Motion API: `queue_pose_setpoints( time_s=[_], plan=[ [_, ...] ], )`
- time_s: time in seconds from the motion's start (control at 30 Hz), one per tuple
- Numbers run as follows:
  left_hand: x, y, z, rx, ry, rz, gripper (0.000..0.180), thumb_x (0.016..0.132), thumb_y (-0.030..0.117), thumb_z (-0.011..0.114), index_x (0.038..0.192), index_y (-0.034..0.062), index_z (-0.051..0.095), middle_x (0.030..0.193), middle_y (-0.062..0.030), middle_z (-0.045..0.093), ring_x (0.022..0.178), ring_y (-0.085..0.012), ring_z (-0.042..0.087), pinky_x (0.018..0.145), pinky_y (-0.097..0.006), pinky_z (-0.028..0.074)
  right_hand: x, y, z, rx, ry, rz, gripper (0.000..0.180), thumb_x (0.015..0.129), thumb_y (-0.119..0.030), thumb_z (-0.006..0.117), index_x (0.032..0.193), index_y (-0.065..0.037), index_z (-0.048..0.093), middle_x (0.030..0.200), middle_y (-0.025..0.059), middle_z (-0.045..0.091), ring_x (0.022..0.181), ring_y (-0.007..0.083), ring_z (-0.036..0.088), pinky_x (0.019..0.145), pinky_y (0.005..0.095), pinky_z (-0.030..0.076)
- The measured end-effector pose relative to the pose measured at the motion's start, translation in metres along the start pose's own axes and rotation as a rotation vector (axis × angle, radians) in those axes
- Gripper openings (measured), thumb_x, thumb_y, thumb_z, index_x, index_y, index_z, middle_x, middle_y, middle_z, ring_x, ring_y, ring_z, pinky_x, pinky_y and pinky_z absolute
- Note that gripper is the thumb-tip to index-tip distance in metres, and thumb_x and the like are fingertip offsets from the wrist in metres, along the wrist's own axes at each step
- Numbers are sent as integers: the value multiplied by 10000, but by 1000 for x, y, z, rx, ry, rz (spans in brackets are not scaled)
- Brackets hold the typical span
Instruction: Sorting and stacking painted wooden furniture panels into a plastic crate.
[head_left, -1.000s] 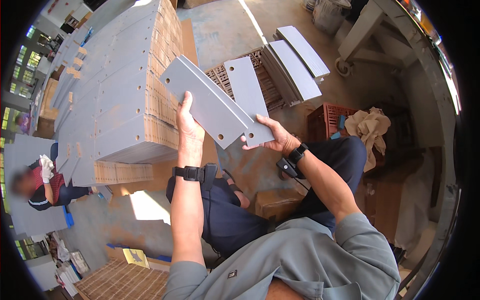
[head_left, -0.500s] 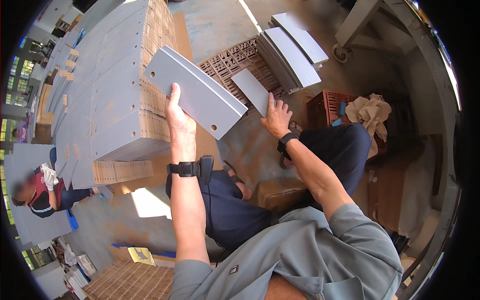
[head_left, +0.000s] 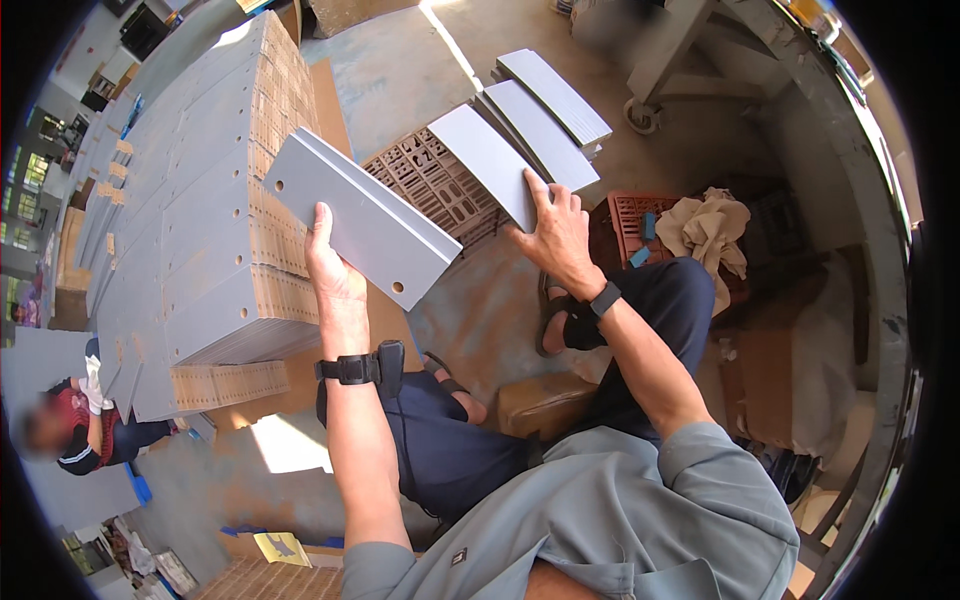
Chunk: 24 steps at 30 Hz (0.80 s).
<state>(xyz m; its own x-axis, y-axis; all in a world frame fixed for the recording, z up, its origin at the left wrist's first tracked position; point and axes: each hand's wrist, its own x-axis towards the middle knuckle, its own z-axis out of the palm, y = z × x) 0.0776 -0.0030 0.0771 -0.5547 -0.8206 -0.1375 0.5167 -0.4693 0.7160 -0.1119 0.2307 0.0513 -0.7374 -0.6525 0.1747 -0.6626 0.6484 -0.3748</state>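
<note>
My left hand (head_left: 335, 272) grips a pair of grey boards (head_left: 365, 220), one lying against the other and slightly offset. The front board has a round hole near two of its corners. A narrower plain grey board (head_left: 480, 160) is in my right hand (head_left: 562, 235), index finger stretched along its face and thumb at its near end. That board slants over a brown plastic pallet (head_left: 425, 175), close beside a stack of grey boards (head_left: 545, 135). How my right hand's other fingers lie under the board is hidden.
A large stack of grey drilled boards (head_left: 205, 205) stands on cardboard at my left. By my right knee are an orange crate (head_left: 628, 215) and crumpled beige cloth (head_left: 705, 230). A brown box (head_left: 545, 402) sits between my legs. At far left, another person (head_left: 95, 420) wears white gloves.
The board in my right hand has come closer to the stack on the pallet and shows more of its face. My left hand still holds its boards. The whole view has shifted slightly.
</note>
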Motion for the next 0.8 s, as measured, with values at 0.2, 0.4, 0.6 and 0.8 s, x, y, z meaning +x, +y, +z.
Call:
queue_pose_setpoints(
  time_s=[0.2,0.4,0.6,0.8],
  plan=[
    [-5,-20,16,95,-58,-38,426,1003,278,611,1308,-14,550,1230,-89,621,1138,-215,597,964,-363,506,102,69,-44,-136,187,78,907,757,-479,785,1513,-158,400,1277,222,527,1155,397,520,915,510,452],
    [-14,-38,36,123,-100,-21,418,1006,224,604,1377,53,517,1279,-59,598,1158,-201,578,986,-361,493,170,145,-19,-121,41,109,873,824,-642,655,1507,-149,425,1420,231,488,1319,433,444,1032,560,406],
    [-18,-28,28,159,-1,30,466,1002,211,613,1424,105,445,1345,-59,539,1215,-202,531,1023,-384,473,124,47,-25,407,59,-173,651,958,-456,617,1377,34,527,1327,237,572,1260,352,527,1033,414,453],
    [-15,-35,28,105,-8,-47,432,1010,239,589,1385,51,484,1319,-64,560,1216,-214,530,1043,-386,441,14,-44,26,1800,-1103,171,839,975,-658,452,1503,-12,362,1451,197,484,1298,318,515,1069,444,455]
  ],
)
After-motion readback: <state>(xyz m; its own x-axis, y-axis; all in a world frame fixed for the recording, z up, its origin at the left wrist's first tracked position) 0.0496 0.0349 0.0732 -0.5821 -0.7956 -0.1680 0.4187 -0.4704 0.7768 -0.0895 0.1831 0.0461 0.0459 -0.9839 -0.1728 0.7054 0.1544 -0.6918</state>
